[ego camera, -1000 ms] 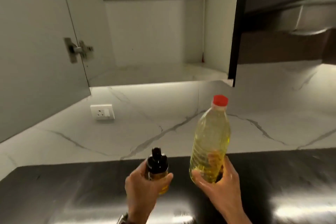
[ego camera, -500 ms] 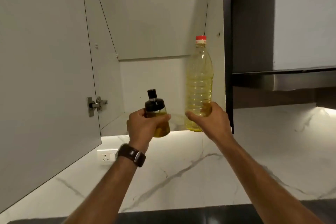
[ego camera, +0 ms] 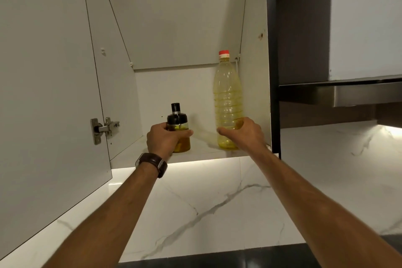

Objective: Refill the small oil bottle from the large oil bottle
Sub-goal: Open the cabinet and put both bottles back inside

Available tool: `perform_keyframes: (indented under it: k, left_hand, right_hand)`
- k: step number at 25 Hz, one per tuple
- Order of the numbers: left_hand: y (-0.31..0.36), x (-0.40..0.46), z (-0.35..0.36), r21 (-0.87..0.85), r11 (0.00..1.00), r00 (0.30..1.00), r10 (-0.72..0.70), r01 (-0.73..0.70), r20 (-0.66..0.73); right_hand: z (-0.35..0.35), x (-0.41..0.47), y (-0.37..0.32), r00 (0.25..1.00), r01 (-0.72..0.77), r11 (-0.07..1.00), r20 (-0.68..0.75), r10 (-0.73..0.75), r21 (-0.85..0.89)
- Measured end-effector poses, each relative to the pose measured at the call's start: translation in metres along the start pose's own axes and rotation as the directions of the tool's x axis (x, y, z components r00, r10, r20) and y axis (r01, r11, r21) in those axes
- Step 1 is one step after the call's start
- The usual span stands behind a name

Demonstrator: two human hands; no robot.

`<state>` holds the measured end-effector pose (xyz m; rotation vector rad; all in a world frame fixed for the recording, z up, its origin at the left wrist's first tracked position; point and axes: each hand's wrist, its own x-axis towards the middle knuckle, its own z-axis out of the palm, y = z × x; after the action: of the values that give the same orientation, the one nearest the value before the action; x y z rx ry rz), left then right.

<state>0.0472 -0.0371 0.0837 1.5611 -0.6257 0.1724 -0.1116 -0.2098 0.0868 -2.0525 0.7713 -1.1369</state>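
Small oil bottle and large oil bottle both on the cupboard shelf

Small oil bottle stands upright at the left, the left hand wrapped around it. Just to its right, apart, the large oil bottle stands upright on the cupboard shelf, the right hand gripping its lower part.

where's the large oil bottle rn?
Head view: the large oil bottle stands upright on the cabinet shelf, against its right wall, gripped low by the right hand, right of the small oil bottle.
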Motion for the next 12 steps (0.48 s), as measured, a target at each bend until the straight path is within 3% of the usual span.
perform_keyframes:
  k: [7,9,12]
  left_hand:
    - [0.001,-0.009,-0.003,0.013,1.000,1.000,0.006,-0.006,0.014]
    - [0.004,-0.026,-0.009,0.073,0.997,0.997,0.024,-0.018,-0.073]
    - [-0.006,-0.081,-0.033,-0.028,0.992,0.964,0.115,-0.125,-0.240]
  right_hand:
    - [-0.005,-0.011,-0.002,0.996,0.010,0.998,0.083,-0.015,0.068]
    - [-0.016,-0.031,-0.007,0.994,0.033,0.993,0.105,-0.044,0.112]
    - [-0.036,-0.085,-0.010,0.997,0.063,0.985,0.028,-0.068,0.158]
